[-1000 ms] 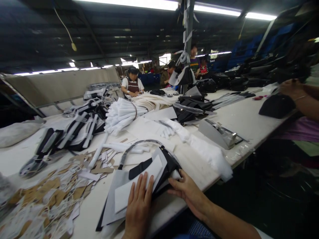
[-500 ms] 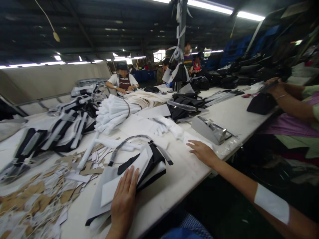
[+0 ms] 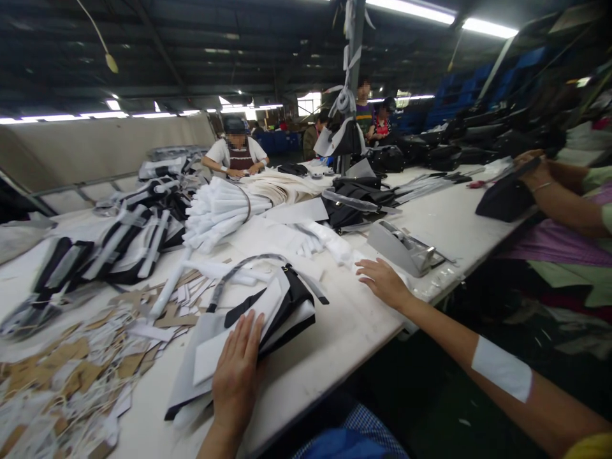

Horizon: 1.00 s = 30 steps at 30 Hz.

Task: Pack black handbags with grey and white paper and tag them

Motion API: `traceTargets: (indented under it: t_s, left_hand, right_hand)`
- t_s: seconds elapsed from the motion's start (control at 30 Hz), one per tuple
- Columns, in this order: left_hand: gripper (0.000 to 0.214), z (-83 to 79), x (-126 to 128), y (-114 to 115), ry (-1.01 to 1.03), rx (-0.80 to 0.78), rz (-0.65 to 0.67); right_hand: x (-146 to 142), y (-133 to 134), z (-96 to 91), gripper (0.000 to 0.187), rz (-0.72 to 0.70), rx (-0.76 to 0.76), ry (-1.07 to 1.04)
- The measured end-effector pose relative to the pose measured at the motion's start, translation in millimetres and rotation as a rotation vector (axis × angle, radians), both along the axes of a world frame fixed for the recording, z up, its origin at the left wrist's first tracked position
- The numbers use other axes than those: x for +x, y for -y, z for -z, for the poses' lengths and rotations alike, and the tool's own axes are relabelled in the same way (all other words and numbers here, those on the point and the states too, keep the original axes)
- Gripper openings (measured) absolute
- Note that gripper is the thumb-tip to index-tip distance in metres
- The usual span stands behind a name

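My left hand [image 3: 238, 373] lies flat with its fingers stretched out on a white padding sheet [image 3: 210, 357]. Under that sheet is a black and white handbag [image 3: 291, 312], lying on its side near the table's front edge. The bag's wrapped strap [image 3: 222, 280] arches up behind it. Over to the right, my right hand [image 3: 382, 282] reaches across the table with its fingers spread, at the edge of some white foam wrapping sheets [image 3: 337, 247]. Just beyond that hand stands a grey tape dispenser [image 3: 394, 245].
Cardboard and paper scraps [image 3: 62, 370] cover the table's left front. Bundled white foam rolls [image 3: 215, 207] and wrapped black straps [image 3: 119, 245] lie behind them. Black bags [image 3: 356, 201] sit mid-table. At right, a co-worker's hands [image 3: 533, 169] hold a black piece; another person [image 3: 236, 150] works opposite.
Both hands keep nearly the same places. The bag's strap and outline sit slightly farther left in the picture, and my right forearm has shifted a little left. The co-worker's black piece has tilted up.
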State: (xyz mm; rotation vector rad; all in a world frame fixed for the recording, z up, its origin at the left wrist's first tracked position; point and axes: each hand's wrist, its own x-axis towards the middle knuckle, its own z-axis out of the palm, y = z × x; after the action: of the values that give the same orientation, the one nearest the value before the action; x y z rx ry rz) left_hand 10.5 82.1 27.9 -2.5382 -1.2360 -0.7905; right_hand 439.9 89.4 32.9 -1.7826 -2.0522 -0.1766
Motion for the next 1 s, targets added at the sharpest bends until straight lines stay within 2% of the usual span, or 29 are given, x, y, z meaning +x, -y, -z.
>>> traceTargets:
  t_s: [0.1, 0.2, 0.33, 0.47, 0.53, 0.63, 0.7, 0.83, 0.9, 1.0]
  left_hand:
    - [0.076, -1.0, 0.7, 0.4, 0.012, -0.003, 0.003]
    - [0.077, -1.6, 0.4, 1.3, 0.024, -0.007, 0.001]
    - [0.08, -3.2, -0.5, 1.2, 0.043, -0.015, -0.01]
    - [0.077, -4.3, -1.1, -0.2, 0.063, -0.02, -0.007]
    - [0.076, -4.3, -1.7, -0.9, 0.072, -0.023, -0.01]
    - [0.076, -4.2, -2.4, -1.1, 0.094, -0.032, -0.017]
    - [0.076, -4.7, -2.6, -0.6, 0.112, -0.035, -0.019]
    - [0.076, -7.8, -2.4, 0.5, 0.134, -0.049, -0.026]
    - [0.077, -10.0, -2.7, 0.8, 0.14, -0.055, -0.031]
    - [0.079, -13.3, -3.5, 0.7, 0.159, -0.061, -0.052]
  right_hand:
    - [7.2, -0.5, 8.3, 0.02, 0.081, -0.047, -0.037]
    - [11.9, -8.0, 8.5, 0.012, 0.059, -0.05, -0.064]
    - [-1.3, -14.2, -9.2, 0.016, 0.053, 0.01, -0.133]
    - [-38.1, 9.2, -32.4, 0.023, 0.05, 0.036, -0.243]
    - [-60.5, 31.9, -41.2, 0.024, -0.038, -0.077, -0.367]
    - [-89.5, 62.2, -45.3, 0.024, -0.225, -0.375, -0.517]
    - [-103.5, 70.9, -39.0, 0.028, -0.218, -0.418, -0.501]
    - [-128.3, 64.5, -7.8, 0.05, -0.087, -0.286, -0.294]
    - [-144.2, 60.0, 8.9, 0.062, -0.128, -0.329, -0.181]
    - [-170.4, 55.1, 23.6, 0.067, -0.293, -0.363, -0.083]
